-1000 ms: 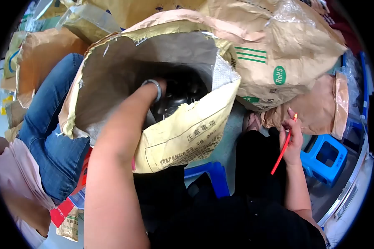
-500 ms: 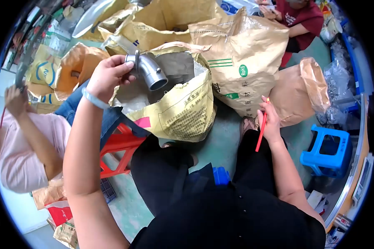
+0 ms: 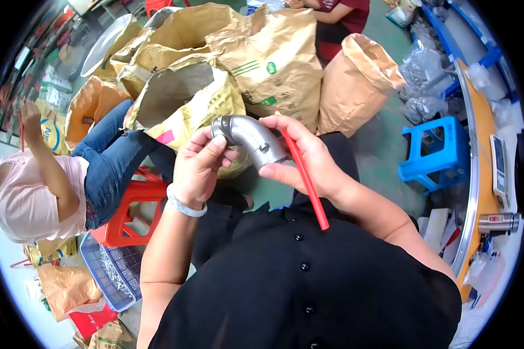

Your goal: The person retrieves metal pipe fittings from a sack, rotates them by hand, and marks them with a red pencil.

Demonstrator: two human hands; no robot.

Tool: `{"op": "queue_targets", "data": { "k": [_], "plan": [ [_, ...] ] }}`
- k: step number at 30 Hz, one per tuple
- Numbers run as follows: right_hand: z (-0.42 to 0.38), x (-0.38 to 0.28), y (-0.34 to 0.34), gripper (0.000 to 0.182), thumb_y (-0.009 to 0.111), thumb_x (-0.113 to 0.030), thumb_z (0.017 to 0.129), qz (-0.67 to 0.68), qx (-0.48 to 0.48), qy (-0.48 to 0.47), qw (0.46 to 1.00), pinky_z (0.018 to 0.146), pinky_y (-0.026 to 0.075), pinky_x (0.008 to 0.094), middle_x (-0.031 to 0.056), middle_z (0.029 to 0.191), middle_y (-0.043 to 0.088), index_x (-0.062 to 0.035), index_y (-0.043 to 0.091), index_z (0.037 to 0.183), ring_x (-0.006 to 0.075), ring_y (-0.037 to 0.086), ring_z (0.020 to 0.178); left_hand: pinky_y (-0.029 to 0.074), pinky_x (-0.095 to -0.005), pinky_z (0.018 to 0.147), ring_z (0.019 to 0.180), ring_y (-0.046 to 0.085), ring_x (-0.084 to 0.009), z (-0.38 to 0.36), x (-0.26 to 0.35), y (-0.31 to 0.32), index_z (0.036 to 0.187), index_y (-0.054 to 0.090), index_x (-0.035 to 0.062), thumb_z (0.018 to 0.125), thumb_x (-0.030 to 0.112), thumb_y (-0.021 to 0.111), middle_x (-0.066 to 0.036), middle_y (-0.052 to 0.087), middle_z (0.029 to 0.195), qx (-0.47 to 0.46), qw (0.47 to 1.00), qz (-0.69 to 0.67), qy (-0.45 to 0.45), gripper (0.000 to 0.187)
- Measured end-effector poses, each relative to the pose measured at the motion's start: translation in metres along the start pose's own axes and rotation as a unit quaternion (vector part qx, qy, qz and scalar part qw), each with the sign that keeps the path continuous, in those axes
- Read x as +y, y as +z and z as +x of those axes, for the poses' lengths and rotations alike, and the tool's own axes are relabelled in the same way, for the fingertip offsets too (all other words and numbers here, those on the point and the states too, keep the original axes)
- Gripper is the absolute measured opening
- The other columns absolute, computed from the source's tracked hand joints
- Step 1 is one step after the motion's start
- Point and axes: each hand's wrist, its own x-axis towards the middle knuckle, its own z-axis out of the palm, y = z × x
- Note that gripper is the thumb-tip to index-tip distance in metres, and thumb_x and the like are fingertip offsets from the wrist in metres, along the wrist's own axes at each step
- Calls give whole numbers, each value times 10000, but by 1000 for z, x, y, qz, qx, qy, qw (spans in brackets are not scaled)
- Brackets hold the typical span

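Observation:
A grey metal pipe elbow (image 3: 251, 137) is held up in front of my chest. My left hand (image 3: 201, 166) has its fingers closed around the collared end. At the elbow's lower right end, the thumb and fingers of my right hand (image 3: 308, 157) touch the rim. That same hand grips a slim red stick (image 3: 306, 180), which slants down across the palm towards my black shirt; its upper tip is mostly hidden by the fingers. Just beyond the elbow stands an open yellow paper sack (image 3: 215, 104), its inside in shadow.
More brown paper sacks (image 3: 285, 58) stand ahead. A blue stool (image 3: 436, 154) is at right, beside a bench edge (image 3: 468, 192). On the left, a person in a pink shirt (image 3: 41, 198) sits by a red stool (image 3: 131, 212) and a blue basket (image 3: 113, 270). Another person's maroon sleeve (image 3: 352, 9) shows at the top.
My left hand has brought the elbow from over the yellow sack back towards my chest. My right hand, carrying the red stick, has come up and left to touch it. The view has shifted.

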Motion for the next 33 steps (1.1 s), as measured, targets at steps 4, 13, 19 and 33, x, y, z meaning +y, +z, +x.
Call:
{"op": "queue_targets", "data": {
  "k": [4, 13, 19, 33],
  "plan": [
    [-25, -2, 5, 609, 685, -50, 744, -88, 24, -93, 991, 926, 374, 278, 69, 1193, 466, 8, 371, 1263, 136, 456, 1086, 484, -221, 614, 689, 602, -117, -15, -20, 5, 1011, 568, 21, 879, 88, 534, -55, 633, 853, -41, 998, -44, -3, 151],
    [-38, 0, 8, 554, 585, 14, 742, 53, 24, -75, 996, 1005, 313, 313, 143, 1296, 419, 10, 379, 1255, 185, 405, 1196, 457, -231, 739, 820, 536, -94, -44, -17, 13, 1101, 496, 25, 817, 73, 629, -29, 566, 950, -36, 988, 122, 91, 317],
    [-36, 4, 4, 601, 585, -78, 698, 181, -20, -54, 982, 1020, 306, 351, 187, 1268, 444, 32, 367, 1248, 240, 426, 1194, 451, -270, 846, 1030, 501, -158, -58, -17, 18, 1263, 312, 21, 725, 60, 717, -88, 482, 1102, -13, 984, 136, 110, 674],
    [-30, 18, -3, 620, 626, -33, 654, 262, -100, -61, 958, 1003, 320, 330, 140, 1225, 474, 7, 395, 1228, 213, 445, 1160, 435, -322, 906, 1098, 485, -222, -74, -29, 16, 1179, 459, -7, 684, -30, 708, -129, 414, 1201, -38, 872, 331, 359, 555]
  ]
}}
